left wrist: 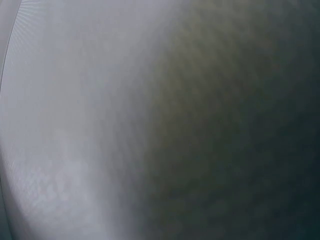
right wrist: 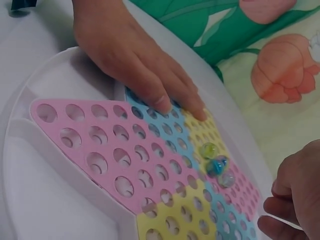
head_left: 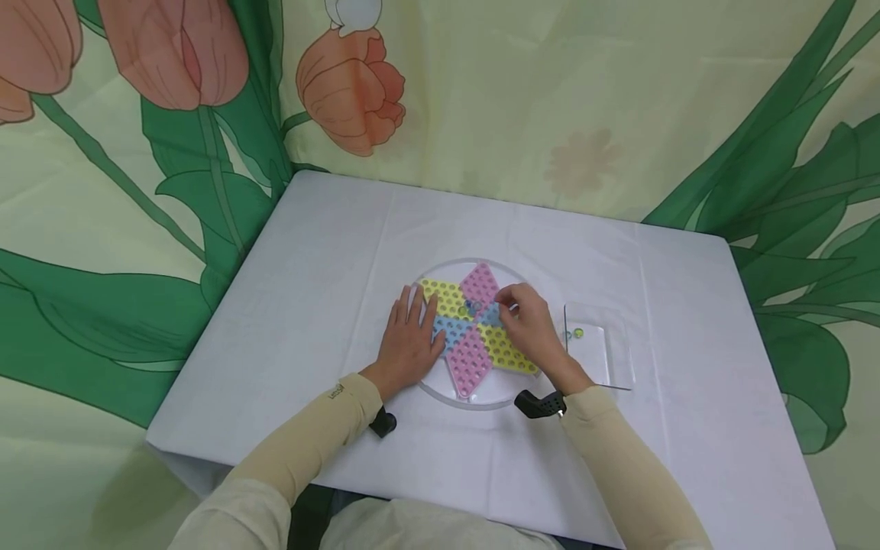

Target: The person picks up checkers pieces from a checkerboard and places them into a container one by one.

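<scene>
Round game board (head_left: 470, 363) lies flat on the white-covered table (head_left: 316, 252), in front of the person; its star of pink, yellow and blue panels is full of round holes. Left hand (head_left: 409, 344) rests on the board's left side, fingers straight and laid over the yellow and blue panels. Right hand (head_left: 528, 321) hangs over the opposite side, fingers bent in toward the thumb; whether a marble is pinched there, cannot tell (no glint shows between the tips). Small cluster of marbles (right wrist: 216, 166), yellow-green, blue and clear, sits near the star's centre, seemingly in holes. Clear box (head_left: 624, 359) stands to the right of the board, with a green marble (head_left: 578, 333) inside. Left wrist view too blurred to use. Handling, as judged: marbles look like glass, so hard, smooth, light and inclined to slip or roll; best taken across the widest part with thumb and fingertip, pressure gentle, released low over a hole. Board looks like thin, stiff plastic, light enough to skid on cloth; a flat hand near the edge should steady it, and lifting would suit both sides of the rim, held level.
</scene>
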`<state>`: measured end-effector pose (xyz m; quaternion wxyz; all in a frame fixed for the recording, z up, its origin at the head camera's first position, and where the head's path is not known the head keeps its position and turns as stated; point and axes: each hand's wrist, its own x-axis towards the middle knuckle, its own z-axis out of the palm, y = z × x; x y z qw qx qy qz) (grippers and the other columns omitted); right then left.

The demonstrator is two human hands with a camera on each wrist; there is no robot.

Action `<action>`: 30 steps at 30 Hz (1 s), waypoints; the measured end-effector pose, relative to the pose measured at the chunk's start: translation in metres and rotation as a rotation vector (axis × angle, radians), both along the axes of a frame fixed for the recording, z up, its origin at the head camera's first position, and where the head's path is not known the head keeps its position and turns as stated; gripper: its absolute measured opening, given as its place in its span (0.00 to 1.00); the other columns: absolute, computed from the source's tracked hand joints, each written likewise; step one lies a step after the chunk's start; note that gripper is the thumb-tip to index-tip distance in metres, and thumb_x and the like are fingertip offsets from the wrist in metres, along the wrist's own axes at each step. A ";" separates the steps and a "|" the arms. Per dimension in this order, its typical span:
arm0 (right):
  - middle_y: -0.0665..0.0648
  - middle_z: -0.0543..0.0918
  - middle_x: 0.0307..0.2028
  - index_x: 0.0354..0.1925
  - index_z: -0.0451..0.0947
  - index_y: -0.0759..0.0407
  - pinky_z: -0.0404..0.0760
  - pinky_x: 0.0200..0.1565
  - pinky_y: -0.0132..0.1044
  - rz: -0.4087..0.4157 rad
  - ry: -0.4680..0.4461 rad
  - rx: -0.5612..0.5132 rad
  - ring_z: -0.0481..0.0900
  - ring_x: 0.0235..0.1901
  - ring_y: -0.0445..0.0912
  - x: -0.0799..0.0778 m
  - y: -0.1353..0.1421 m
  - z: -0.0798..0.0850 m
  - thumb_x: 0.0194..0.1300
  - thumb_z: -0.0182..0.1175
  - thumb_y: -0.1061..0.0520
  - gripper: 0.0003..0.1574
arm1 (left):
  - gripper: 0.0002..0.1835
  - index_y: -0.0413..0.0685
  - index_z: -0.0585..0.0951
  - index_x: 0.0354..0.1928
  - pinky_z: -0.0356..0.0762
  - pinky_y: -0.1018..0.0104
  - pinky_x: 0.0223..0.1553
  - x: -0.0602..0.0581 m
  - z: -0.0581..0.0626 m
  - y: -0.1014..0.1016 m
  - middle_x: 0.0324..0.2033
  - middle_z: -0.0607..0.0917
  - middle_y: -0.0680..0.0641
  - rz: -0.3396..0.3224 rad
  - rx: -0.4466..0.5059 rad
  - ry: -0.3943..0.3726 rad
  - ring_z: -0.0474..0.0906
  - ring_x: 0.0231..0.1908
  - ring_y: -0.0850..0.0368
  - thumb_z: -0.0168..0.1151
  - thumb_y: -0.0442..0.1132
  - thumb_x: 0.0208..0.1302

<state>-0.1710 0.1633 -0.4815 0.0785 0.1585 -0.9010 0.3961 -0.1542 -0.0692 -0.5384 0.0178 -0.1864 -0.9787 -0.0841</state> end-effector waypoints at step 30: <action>0.58 0.84 0.40 0.44 0.78 0.61 0.80 0.49 0.43 -0.067 -0.134 -0.037 0.81 0.42 0.49 -0.020 -0.020 -0.032 0.69 0.58 0.64 0.06 | 0.38 0.43 0.49 0.78 0.47 0.42 0.75 -0.001 -0.002 0.000 0.77 0.47 0.33 0.001 -0.013 -0.002 0.38 0.77 0.34 0.40 0.55 0.75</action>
